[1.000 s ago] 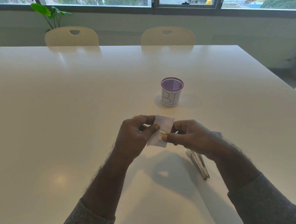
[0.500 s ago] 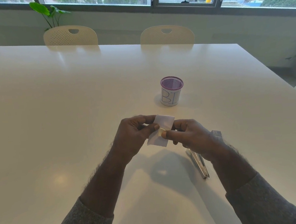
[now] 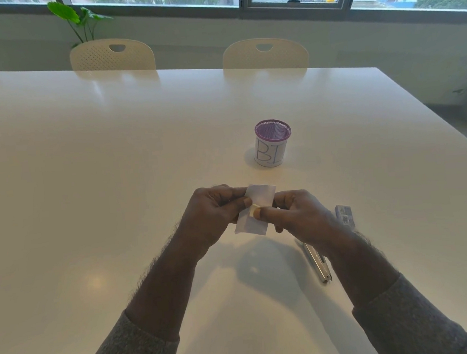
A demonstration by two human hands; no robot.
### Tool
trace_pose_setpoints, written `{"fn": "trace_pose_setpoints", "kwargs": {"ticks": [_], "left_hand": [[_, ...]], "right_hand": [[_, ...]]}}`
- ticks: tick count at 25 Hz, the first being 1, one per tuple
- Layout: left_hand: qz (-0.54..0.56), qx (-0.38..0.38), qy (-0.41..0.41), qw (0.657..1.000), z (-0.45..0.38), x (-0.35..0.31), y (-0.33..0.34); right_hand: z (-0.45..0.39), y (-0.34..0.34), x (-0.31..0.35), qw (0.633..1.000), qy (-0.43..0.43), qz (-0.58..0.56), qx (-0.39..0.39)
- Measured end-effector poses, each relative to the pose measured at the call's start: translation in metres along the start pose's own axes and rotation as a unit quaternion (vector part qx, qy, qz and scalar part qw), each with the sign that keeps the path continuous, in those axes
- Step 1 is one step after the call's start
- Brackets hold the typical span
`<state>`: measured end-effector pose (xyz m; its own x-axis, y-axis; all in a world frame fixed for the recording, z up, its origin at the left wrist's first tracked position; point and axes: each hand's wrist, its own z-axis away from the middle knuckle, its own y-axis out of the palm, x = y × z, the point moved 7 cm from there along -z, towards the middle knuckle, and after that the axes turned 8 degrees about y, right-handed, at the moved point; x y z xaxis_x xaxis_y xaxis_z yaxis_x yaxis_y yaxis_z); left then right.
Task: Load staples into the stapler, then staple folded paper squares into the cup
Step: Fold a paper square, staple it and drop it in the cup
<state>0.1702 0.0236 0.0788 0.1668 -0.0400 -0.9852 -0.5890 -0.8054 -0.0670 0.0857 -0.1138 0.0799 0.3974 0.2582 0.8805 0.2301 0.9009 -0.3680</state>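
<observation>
Both hands hold a small folded white paper square (image 3: 256,209) above the table. My left hand (image 3: 214,215) pinches its left edge and my right hand (image 3: 298,218) pinches its right edge, thumbs nearly touching at the middle. Beyond the paper stands a purple mesh cup (image 3: 272,143) wrapped in white paper lettered in blue. A silver stapler (image 3: 317,262) lies on the table under my right wrist, partly hidden. A small staple box (image 3: 345,215) lies just right of my right hand.
The white table (image 3: 116,171) stretches wide to the left and far side; its right edge runs diagonally at the right. Two cream chairs (image 3: 265,54) stand at the far side, with a plant (image 3: 80,19) by the window.
My hands stay in about the same place; the fingers have shifted slightly on the paper square, which now hangs a little more upright. The stapler and cup have not moved.
</observation>
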Motion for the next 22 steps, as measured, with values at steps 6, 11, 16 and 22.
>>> {"fn": "trace_pose_setpoints", "kwargs": {"ticks": [6, 11, 16, 22], "left_hand": [[-0.034, -0.063, -0.022, 0.997, 0.001, 0.006, -0.017], [0.052, -0.175, -0.042, 0.982, 0.001, 0.013, -0.041], [0.116, -0.199, -0.049, 0.972, 0.004, 0.009, -0.034], [0.210, -0.197, -0.072, 0.955, 0.011, 0.010, -0.015]], "right_hand": [[0.004, 0.003, -0.007, 0.998, 0.036, -0.032, 0.044], [0.015, 0.004, -0.028, 0.992, 0.086, 0.084, -0.048], [0.020, 0.026, -0.031, 0.936, 0.079, 0.322, -0.117], [0.018, 0.041, -0.036, 0.907, 0.076, 0.388, -0.147]]}}
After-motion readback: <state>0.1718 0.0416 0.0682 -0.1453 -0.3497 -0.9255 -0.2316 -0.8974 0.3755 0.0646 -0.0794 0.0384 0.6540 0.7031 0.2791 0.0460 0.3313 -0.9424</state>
